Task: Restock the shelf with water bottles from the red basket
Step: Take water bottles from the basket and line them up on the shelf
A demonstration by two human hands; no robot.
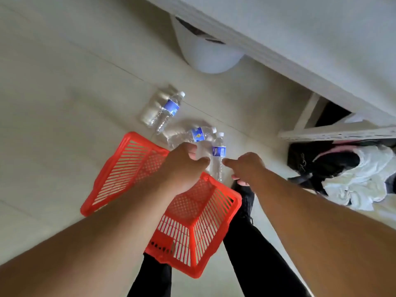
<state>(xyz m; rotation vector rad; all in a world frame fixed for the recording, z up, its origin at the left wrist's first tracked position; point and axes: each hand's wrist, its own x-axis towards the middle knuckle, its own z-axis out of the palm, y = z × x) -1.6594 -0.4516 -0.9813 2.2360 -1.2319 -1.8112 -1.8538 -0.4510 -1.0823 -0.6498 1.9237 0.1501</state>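
The red basket (pixel 192 221) lies tipped on the pale floor, and nothing shows inside it. Several clear water bottles with blue labels lie beyond it: one pair at the far left (pixel 169 108), one on its side (pixel 197 135) and one nearest my hands (pixel 219 155). My left hand (pixel 182 166) is curled over the basket's far rim, its fingertips against clear plastic; what it grips is hidden. My right hand (pixel 246 168) hovers just right of the nearest bottle, index finger stretched toward it, holding nothing. The white shelf (pixel 300 43) runs across the upper right.
A white rounded container (pixel 210 54) sits under the shelf edge. A lower shelf board (pixel 342 131) is at the right, with a black bag (pixel 310 159) and white cloth (pixel 364 181) below it. My legs in black trousers (pixel 257 254) stand beside the basket.
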